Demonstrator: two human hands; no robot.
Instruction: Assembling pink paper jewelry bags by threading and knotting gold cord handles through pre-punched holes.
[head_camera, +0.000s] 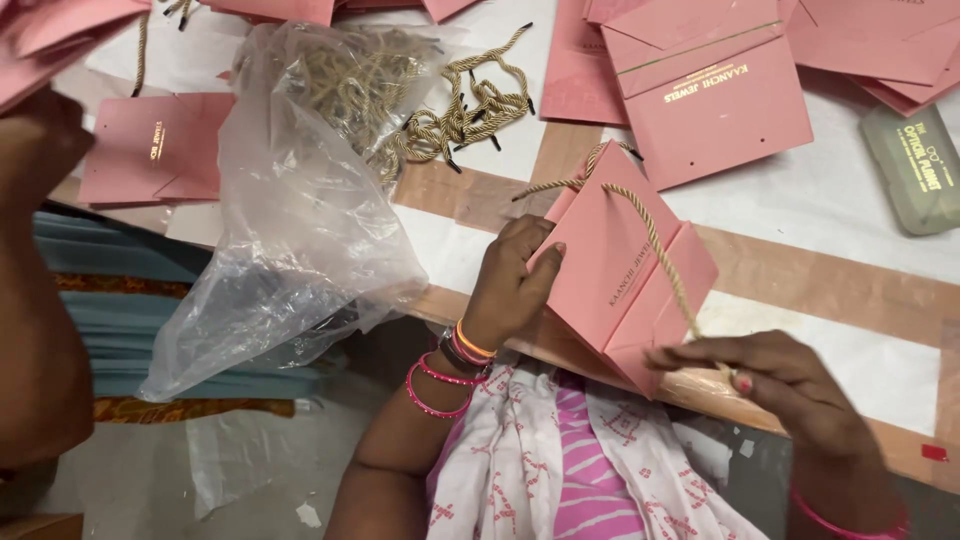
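A small pink paper bag (615, 270) lies tilted at the near edge of the white table (830, 205). My left hand (515, 280) grips its left side, thumb over the edge. My right hand (770, 385) pinches the end of a beige twisted cord (655, 235) that runs across the bag's face from a hole near its top. The cord's other end loops out at the top left of the bag.
A clear plastic sack (300, 210) of beige cords (440, 110) lies to the left. Flat pink bags (705, 90) cover the far side, one more (150, 150) at far left. A grey-green case (915, 165) sits at right. Another person's arm (35, 280) is at the left edge.
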